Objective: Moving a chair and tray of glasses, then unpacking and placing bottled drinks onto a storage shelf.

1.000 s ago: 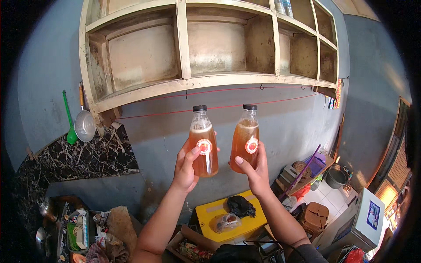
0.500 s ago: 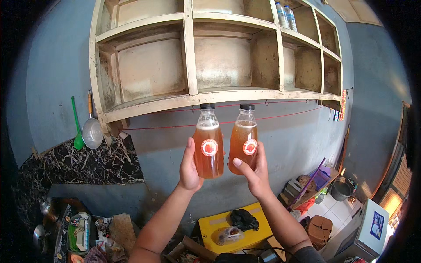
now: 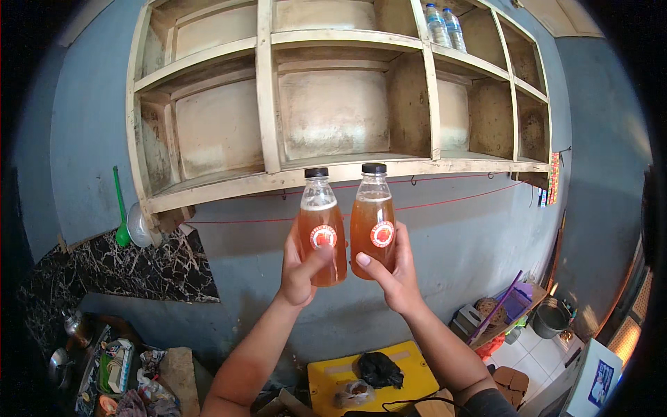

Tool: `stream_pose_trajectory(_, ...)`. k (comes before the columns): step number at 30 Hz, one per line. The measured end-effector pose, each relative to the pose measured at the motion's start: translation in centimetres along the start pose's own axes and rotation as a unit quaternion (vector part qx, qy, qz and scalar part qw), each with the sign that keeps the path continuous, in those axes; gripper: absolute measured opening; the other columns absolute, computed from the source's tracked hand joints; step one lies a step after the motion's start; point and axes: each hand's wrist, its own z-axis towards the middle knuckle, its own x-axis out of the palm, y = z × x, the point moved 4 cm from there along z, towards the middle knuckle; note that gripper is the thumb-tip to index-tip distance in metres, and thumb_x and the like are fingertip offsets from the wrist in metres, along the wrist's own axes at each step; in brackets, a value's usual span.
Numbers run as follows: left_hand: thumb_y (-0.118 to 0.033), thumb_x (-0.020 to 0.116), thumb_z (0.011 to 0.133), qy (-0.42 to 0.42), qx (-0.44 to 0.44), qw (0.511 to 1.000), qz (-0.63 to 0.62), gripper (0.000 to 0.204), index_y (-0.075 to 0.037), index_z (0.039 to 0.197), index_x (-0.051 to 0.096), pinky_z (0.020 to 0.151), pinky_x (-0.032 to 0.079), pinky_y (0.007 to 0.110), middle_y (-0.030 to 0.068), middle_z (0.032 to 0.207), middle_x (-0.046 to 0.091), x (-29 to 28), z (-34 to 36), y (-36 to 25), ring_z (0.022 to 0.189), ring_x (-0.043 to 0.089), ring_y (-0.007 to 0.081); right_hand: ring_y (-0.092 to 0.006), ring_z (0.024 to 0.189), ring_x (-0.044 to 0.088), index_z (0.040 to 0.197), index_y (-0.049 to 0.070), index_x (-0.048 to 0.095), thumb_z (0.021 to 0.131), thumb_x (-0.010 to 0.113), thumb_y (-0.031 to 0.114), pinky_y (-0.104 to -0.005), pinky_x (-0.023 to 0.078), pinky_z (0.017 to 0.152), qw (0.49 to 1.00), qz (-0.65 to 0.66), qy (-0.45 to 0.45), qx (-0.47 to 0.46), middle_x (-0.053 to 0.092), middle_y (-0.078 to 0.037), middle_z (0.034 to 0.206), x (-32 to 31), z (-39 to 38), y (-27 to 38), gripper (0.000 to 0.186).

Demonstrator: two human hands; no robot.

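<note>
Up front, the left hand is clenched around the lower body of the left bottle, its thumb laid across the front just under the round red label and its fingers wrapped out of sight behind. Just beside it, the right hand grasps the right bottle the same way, thumb pressed on the front below that bottle's red label, the other fingers curled round the far side. Both bottles stand upright, side by side and nearly touching, each clear plastic with a black cap and filled with an amber-orange drink almost to the neck. Both forearms rise from the lower edge to meet at the bottles.

Directly above the fingers and the caps runs the front lip of a worn, cream-painted wooden shelf unit fixed to a blue-grey wall; the caps sit level with its bottom board. Up and to the right of the hands, two clear water bottles stand in an upper compartment. A thin red string runs along the wall just behind the bottles. Far to the left of the left hand, a green ladle and a metal strainer hang on the wall. Below the hands, between the forearms, lies a yellow box with a black bag on it.
</note>
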Motion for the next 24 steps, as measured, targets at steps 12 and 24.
stream_pose_trajectory(12, -0.012, 0.08, 0.076, -0.091, 0.083, 0.963, 0.239, 0.055, -0.004, 0.123, 0.053, 0.087, 0.051, 0.03, 0.0046, 0.106, 0.063, 1.3, 7.5, -1.4, 0.096, 0.062, 0.0131, -0.0173, 0.111, 0.054, 0.129, 0.0, 0.039, 0.088, 0.073, 0.015, -0.0333, 0.045, 0.095, 0.999, 0.009, 0.024, -0.04, 0.054, -0.011, 0.118, -7.4, 8.9, 0.6, 0.055)
stream_pose_trajectory(24, -0.031, 0.084, 0.073, -0.076, 0.142, 0.897, 0.412, 0.058, -0.003, 0.116, 0.059, 0.082, 0.055, 0.034, 0.0086, 0.102, 0.066, 0.8, 14.3, -7.8, 0.095, 0.065, 0.0184, -0.0227, 0.107, 0.06, 0.123, -0.004, 0.054, 0.081, 0.079, 0.034, -0.0339, 0.048, 0.093, 0.983, -0.15, -0.029, -0.103, 0.063, -0.017, 0.113, -7.5, 17.3, 1.7, 0.061)
